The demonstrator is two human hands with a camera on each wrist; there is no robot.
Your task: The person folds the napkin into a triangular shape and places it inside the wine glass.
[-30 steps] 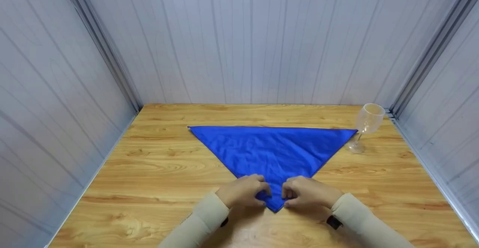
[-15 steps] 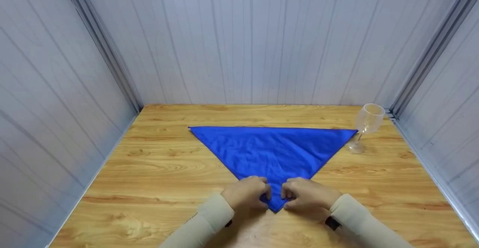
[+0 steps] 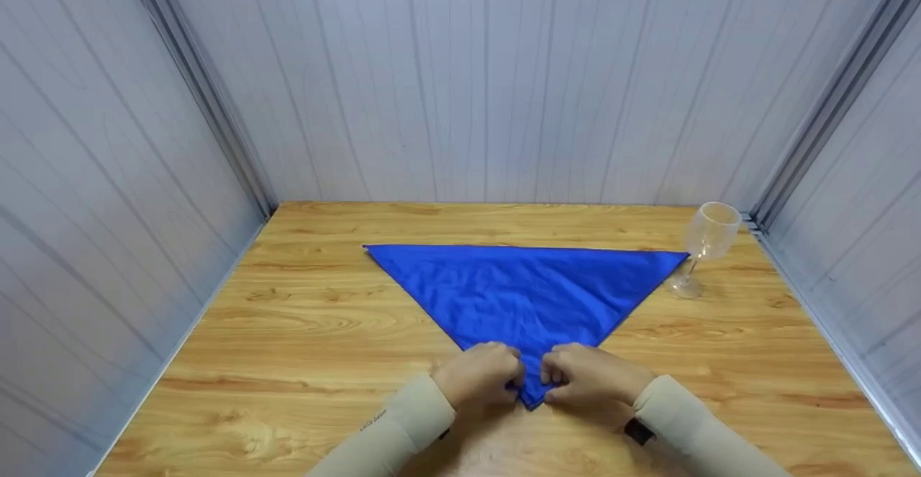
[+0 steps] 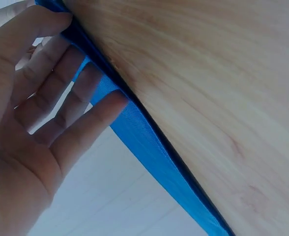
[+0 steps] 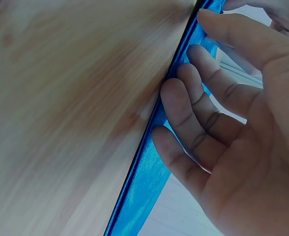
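Note:
A blue cloth [image 3: 525, 290] lies folded into a triangle on the wooden table [image 3: 302, 333], long edge at the far side, tip pointing toward me. My left hand [image 3: 483, 375] and right hand [image 3: 588, 373] sit on either side of that near tip, fingers curled. In the left wrist view the left hand [image 4: 46, 113] has its fingertips on the cloth [image 4: 149, 147] and its thumb at the cloth's edge. My right hand [image 5: 223, 113] holds the opposite edge of the cloth [image 5: 144, 182] the same way.
A clear wine glass [image 3: 709, 236] stands at the far right corner, just beside the cloth's right point. Grey panelled walls [image 3: 108, 175] close the table on the left, back and right.
My left hand has crept slightly right toward the tip. The cloth and glass have not moved.

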